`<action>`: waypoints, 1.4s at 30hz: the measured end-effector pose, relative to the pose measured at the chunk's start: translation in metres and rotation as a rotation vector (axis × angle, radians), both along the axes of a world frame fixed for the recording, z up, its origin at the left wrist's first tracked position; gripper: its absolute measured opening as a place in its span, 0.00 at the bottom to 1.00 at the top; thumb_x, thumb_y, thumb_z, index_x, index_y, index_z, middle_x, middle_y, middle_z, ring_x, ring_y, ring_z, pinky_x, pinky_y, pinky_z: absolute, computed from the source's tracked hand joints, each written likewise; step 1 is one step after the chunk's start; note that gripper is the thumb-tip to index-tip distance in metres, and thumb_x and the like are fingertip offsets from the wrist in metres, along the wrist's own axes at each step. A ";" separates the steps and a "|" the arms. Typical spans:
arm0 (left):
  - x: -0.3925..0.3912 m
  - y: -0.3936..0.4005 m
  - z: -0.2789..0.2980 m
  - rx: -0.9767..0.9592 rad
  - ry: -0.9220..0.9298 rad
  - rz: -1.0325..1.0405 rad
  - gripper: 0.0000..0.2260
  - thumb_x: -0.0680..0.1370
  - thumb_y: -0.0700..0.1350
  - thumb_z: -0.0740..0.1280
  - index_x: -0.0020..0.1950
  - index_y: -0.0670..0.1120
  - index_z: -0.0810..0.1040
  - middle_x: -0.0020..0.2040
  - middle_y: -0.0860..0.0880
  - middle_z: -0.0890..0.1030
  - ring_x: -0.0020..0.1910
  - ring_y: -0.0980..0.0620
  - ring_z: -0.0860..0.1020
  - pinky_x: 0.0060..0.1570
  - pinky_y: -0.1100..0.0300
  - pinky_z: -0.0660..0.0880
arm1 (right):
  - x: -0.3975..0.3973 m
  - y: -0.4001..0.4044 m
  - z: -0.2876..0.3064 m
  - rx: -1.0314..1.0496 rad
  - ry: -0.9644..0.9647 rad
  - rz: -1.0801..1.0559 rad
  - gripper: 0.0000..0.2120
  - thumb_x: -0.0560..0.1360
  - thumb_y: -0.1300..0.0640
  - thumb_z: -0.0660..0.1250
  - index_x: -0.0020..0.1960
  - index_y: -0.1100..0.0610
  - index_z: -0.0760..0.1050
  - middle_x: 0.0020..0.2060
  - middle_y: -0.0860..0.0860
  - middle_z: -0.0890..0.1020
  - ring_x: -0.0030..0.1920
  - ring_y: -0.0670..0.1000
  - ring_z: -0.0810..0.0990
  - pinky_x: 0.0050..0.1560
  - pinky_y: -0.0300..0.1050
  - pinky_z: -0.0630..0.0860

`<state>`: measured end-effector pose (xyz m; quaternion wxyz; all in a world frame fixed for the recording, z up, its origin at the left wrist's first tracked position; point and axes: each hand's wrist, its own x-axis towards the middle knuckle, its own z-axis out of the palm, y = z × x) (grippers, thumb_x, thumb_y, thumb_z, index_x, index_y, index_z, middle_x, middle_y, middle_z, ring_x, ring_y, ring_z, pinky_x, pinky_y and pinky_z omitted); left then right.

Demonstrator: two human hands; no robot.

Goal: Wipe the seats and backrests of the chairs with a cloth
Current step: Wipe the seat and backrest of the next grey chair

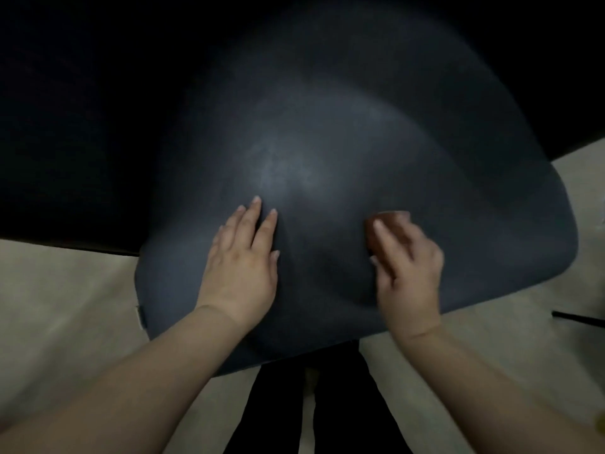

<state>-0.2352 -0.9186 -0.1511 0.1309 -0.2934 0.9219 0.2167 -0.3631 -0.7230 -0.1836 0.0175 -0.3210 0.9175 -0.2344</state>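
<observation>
Basically left hand (240, 257) lies flat bracing the chair seat (327, 152), right hand (406, 260) pinches the wadded brown cloth (389, 229); small wad risks missing the seat's edges.

Your right hand (407, 267) blurs and covers most of the brown cloth (391, 227); the chair (327, 152) top fades into darkness.

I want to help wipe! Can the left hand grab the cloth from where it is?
Probably yes. The left hand lies flat on the seat beside the cloth, bare seat between them. But the right hand holds the cloth.
</observation>
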 end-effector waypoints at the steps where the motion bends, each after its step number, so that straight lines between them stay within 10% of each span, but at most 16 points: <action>1: -0.002 0.006 0.000 0.006 0.000 -0.027 0.25 0.81 0.49 0.57 0.78 0.48 0.55 0.79 0.48 0.51 0.77 0.46 0.49 0.75 0.51 0.50 | 0.019 -0.001 -0.003 -0.004 -0.008 0.053 0.27 0.67 0.70 0.74 0.64 0.55 0.79 0.66 0.61 0.75 0.54 0.68 0.77 0.59 0.53 0.69; 6: -0.005 0.022 0.002 0.001 0.002 -0.104 0.25 0.81 0.47 0.60 0.77 0.47 0.59 0.79 0.47 0.54 0.76 0.45 0.53 0.73 0.51 0.51 | 0.047 0.023 -0.004 0.031 0.038 0.294 0.22 0.72 0.67 0.66 0.63 0.50 0.80 0.64 0.56 0.78 0.50 0.64 0.79 0.52 0.57 0.77; 13: -0.003 0.020 0.001 -0.019 -0.042 -0.125 0.25 0.81 0.48 0.58 0.78 0.48 0.57 0.79 0.48 0.53 0.77 0.46 0.52 0.73 0.48 0.54 | 0.024 0.037 -0.001 0.002 0.014 -0.190 0.27 0.68 0.71 0.71 0.65 0.56 0.78 0.66 0.63 0.74 0.52 0.69 0.74 0.59 0.56 0.70; 20: 0.001 0.015 0.003 -0.027 -0.010 -0.038 0.24 0.81 0.47 0.57 0.78 0.48 0.58 0.79 0.48 0.52 0.77 0.46 0.51 0.74 0.51 0.50 | 0.138 0.010 -0.008 0.018 -0.125 0.316 0.23 0.72 0.58 0.64 0.65 0.44 0.77 0.68 0.50 0.73 0.56 0.56 0.71 0.50 0.55 0.79; 29: 0.013 0.008 0.006 -0.035 -0.066 -0.066 0.25 0.81 0.48 0.57 0.78 0.46 0.59 0.78 0.47 0.55 0.76 0.44 0.54 0.74 0.50 0.53 | 0.026 0.060 0.006 0.102 -0.037 -0.015 0.23 0.71 0.68 0.62 0.60 0.51 0.82 0.62 0.59 0.78 0.50 0.66 0.75 0.50 0.59 0.75; 36: 0.005 0.013 0.048 -0.006 -0.113 -0.090 0.25 0.81 0.50 0.58 0.77 0.49 0.58 0.78 0.49 0.55 0.75 0.45 0.56 0.72 0.48 0.58 | 0.003 0.027 0.055 -0.110 -0.469 -0.179 0.26 0.72 0.67 0.71 0.67 0.49 0.75 0.64 0.54 0.72 0.63 0.58 0.72 0.66 0.50 0.71; 42: 0.000 0.002 0.131 -0.053 -0.122 -0.078 0.25 0.81 0.51 0.58 0.78 0.49 0.58 0.78 0.48 0.56 0.75 0.45 0.57 0.73 0.51 0.57 | -0.023 -0.004 0.148 -0.333 -0.805 -0.279 0.23 0.75 0.64 0.70 0.62 0.41 0.77 0.57 0.43 0.69 0.56 0.53 0.77 0.39 0.43 0.82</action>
